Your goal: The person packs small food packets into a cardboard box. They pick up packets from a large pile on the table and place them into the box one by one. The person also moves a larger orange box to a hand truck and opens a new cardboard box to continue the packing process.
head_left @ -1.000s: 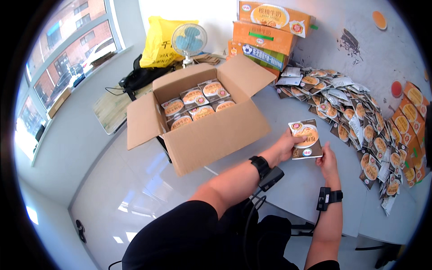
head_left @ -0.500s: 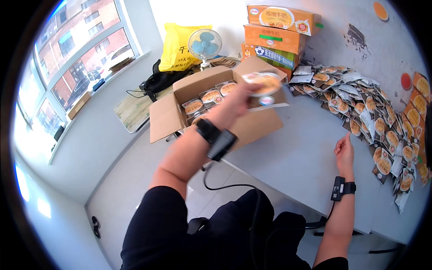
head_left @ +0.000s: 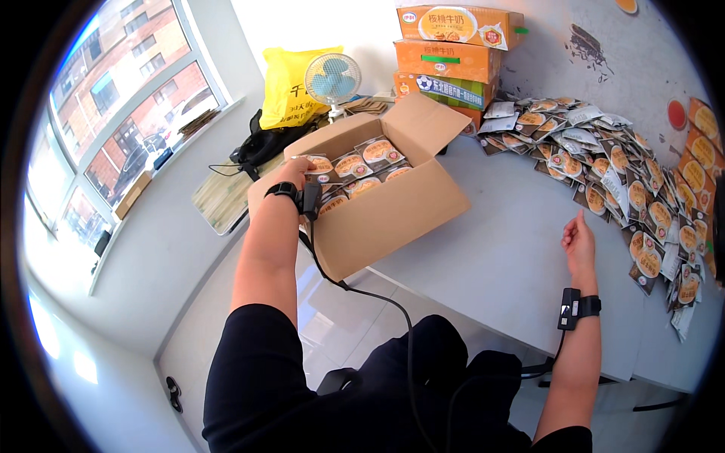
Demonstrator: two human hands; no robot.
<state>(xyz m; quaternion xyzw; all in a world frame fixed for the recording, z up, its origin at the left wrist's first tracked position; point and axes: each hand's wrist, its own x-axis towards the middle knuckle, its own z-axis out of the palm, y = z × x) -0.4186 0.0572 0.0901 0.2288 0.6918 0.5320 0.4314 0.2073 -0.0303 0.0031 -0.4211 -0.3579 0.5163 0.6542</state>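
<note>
My left hand reaches over the left side of an open cardboard box. Its fingers are closed at the edge of a flat packet, dark with an orange round picture; part of the grip is hidden. Beside that packet, several similar packets lie face up in rows inside the box. My right hand rests on the grey table, its fingers loosely curled with nothing in them. Near it spreads a large pile of the same packets, some showing silvery backs.
Orange cartons are stacked against the wall. Left of them stand a small fan, a yellow bag and a black bag. The box's flaps stick outward. A cable hangs from my left wrist.
My left hand has moved left, from above the box's right flap to its left side, bringing a packet along. The view has shifted slightly. My right hand stays on the table.
</note>
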